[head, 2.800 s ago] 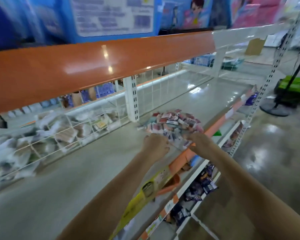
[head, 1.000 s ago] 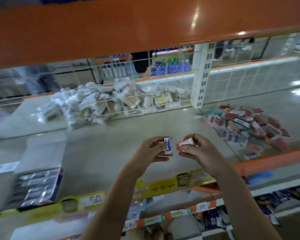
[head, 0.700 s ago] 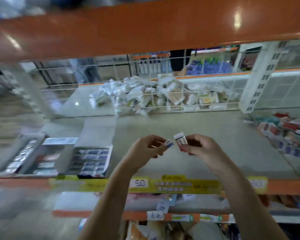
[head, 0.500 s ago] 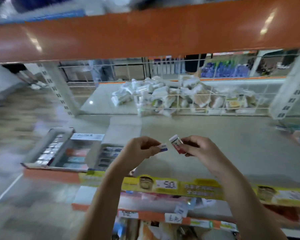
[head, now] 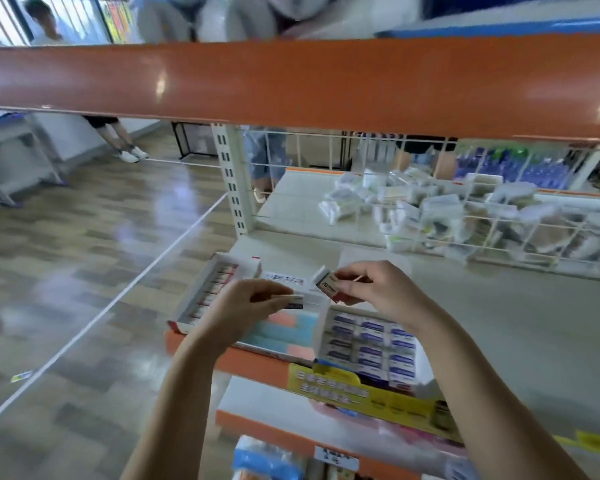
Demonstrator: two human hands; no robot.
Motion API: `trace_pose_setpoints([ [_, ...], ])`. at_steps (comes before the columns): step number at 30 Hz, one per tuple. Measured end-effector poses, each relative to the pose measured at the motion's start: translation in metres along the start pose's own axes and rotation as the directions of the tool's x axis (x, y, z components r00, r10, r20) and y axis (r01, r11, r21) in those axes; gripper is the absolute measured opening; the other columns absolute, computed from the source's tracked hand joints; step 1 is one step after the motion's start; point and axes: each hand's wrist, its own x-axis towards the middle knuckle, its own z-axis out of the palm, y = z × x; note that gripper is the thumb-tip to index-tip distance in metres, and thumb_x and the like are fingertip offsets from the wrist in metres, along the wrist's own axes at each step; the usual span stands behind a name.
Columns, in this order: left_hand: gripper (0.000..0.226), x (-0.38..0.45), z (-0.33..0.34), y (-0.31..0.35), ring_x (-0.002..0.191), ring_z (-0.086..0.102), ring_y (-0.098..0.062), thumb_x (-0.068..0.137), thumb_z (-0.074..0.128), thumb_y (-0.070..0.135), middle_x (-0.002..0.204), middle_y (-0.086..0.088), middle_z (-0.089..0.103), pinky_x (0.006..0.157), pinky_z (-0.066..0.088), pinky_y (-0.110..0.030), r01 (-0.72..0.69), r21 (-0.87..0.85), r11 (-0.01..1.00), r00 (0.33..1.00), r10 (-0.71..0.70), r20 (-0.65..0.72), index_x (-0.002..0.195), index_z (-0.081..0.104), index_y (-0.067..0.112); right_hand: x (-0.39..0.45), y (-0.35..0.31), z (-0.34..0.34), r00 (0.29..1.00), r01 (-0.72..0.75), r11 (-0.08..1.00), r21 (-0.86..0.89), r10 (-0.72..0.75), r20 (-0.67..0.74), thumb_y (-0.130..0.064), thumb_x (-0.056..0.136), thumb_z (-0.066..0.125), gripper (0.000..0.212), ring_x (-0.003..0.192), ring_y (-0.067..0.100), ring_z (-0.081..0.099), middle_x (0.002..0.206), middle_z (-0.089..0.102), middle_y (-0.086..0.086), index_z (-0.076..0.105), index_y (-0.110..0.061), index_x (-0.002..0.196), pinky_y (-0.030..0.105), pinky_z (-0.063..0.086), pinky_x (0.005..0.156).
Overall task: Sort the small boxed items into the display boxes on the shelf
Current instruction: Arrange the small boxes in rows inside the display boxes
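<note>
Head view: each hand holds one small boxed item over the near left end of the shelf (head: 499,341). The left hand (head: 246,306) pinches a flat white item with a blue band (head: 294,302) between thumb and curled fingers, its long axis running roughly left to right and its free end pointing right. The right hand (head: 378,289) pinches a white and red item (head: 328,284), tilted, its long axis running from far-left down to near-right, one face turned toward the camera. Three display boxes sit below and just beside the hands: a red-trimmed box (head: 208,292) at the left with a row of red-banded items, a middle box (head: 278,329) showing pink and pale blue, largely hidden by the left hand, and a right box (head: 371,344) filled in rows with blue-banded items. Judging by colour, the blue-banded item belongs in the right box, which lies nearer the right hand, while the red item matches the left box, nearer the left hand. So each item seems to sit on the wrong side of its target, and the coming placements would cross.
</note>
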Motion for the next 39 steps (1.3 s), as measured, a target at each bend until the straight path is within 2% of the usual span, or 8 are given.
trace_pose_setpoints([
  [5, 0.009, 0.001, -0.049, -0.032, 0.063, 0.056, 0.000, 0.079, 0.073, 0.023, 0.070, 0.010, 0.070, 0.061, 0.043, -0.015, 0.029, -0.043, 0.999, 0.996, -0.032, -0.088, 0.086, 0.074, 0.029, 0.044, -0.030, 0.044, 0.995, 0.031, 0.996, -0.084, -0.023, 0.097, -0.021, 0.089, 0.063, 0.016, 0.079, 0.010, 0.066, 0.090, 0.070, -0.005, 0.068, -0.022, 0.104, 0.026, 0.053, 0.079],
  [10, 0.011, 0.006, -0.086, -0.061, 0.072, 0.066, -0.008, 0.081, 0.070, 0.023, 0.082, 0.005, 0.073, 0.064, 0.052, -0.023, 0.095, -0.057, 0.994, 0.982, -0.102, -0.158, 0.092, 0.073, 0.026, 0.087, -0.046, 0.081, 0.988, 0.073, 0.963, -0.260, -0.035, 0.147, -0.020, 0.088, 0.063, 0.022, 0.079, 0.007, 0.060, 0.092, 0.067, -0.007, 0.069, -0.016, 0.109, 0.026, 0.050, 0.076],
  [13, 0.012, 0.011, -0.096, -0.069, 0.072, 0.068, -0.007, 0.084, 0.067, 0.017, 0.087, 0.002, 0.072, 0.060, 0.052, -0.017, 0.115, -0.091, 0.989, 0.978, -0.129, -0.165, 0.092, 0.071, 0.025, 0.113, -0.050, 0.098, 0.988, 0.089, 0.925, -0.370, -0.034, 0.151, -0.021, 0.088, 0.063, 0.023, 0.089, 0.012, 0.060, 0.105, 0.068, -0.001, 0.069, -0.015, 0.109, 0.024, 0.043, 0.078],
  [16, 0.013, 0.017, -0.101, -0.075, 0.073, 0.067, -0.004, 0.084, 0.067, 0.019, 0.085, 0.007, 0.072, 0.063, 0.052, -0.017, 0.104, -0.068, 0.992, 0.979, -0.115, -0.170, 0.086, 0.070, 0.032, 0.135, -0.050, 0.111, 0.987, 0.095, 0.901, -0.423, -0.030, 0.158, -0.019, 0.087, 0.064, 0.023, 0.089, 0.012, 0.059, 0.107, 0.069, 0.002, 0.069, -0.014, 0.108, 0.023, 0.041, 0.076],
  [20, 0.012, 0.025, -0.101, -0.076, 0.068, 0.064, 0.004, 0.084, 0.067, 0.019, 0.083, 0.010, 0.070, 0.057, 0.048, -0.010, 0.088, -0.055, 0.995, 0.978, -0.097, -0.187, 0.088, 0.069, 0.030, 0.157, -0.046, 0.123, 0.984, 0.110, 0.828, -0.549, -0.014, 0.176, -0.019, 0.085, 0.066, 0.021, 0.088, 0.013, 0.062, 0.103, 0.071, 0.002, 0.072, -0.014, 0.104, 0.027, 0.048, 0.079],
  [24, 0.014, 0.032, -0.099, -0.076, 0.070, 0.065, 0.002, 0.084, 0.066, 0.019, 0.084, 0.010, 0.070, 0.058, 0.049, -0.012, 0.078, -0.071, 0.994, 0.981, -0.089, -0.174, 0.086, 0.068, 0.032, 0.168, -0.042, 0.128, 0.984, 0.112, 0.720, -0.684, 0.018, 0.179, -0.022, 0.085, 0.066, 0.015, 0.086, 0.016, 0.063, 0.097, 0.070, 0.001, 0.072, -0.016, 0.098, 0.034, 0.052, 0.083],
  [31, 0.010, 0.041, -0.097, -0.079, 0.072, 0.066, -0.001, 0.085, 0.067, 0.022, 0.084, 0.011, 0.071, 0.063, 0.051, -0.014, 0.103, -0.069, 0.992, 0.979, -0.113, -0.170, 0.088, 0.070, 0.032, 0.173, -0.034, 0.141, 0.980, 0.115, 0.626, -0.772, 0.056, 0.192, -0.027, 0.087, 0.063, 0.017, 0.087, 0.020, 0.064, 0.098, 0.070, 0.001, 0.072, -0.020, 0.100, 0.034, 0.053, 0.078],
  [39, 0.015, 0.041, -0.096, -0.081, 0.077, 0.067, -0.005, 0.085, 0.065, 0.017, 0.086, 0.009, 0.071, 0.070, 0.055, -0.019, 0.115, -0.101, 0.988, 0.979, -0.130, -0.158, 0.086, 0.068, 0.032, 0.173, -0.030, 0.145, 0.986, 0.122, 0.631, -0.766, 0.011, 0.166, -0.015, 0.087, 0.060, 0.016, 0.092, 0.020, 0.062, 0.101, 0.068, -0.002, 0.072, -0.025, 0.092, 0.030, 0.050, 0.076],
])
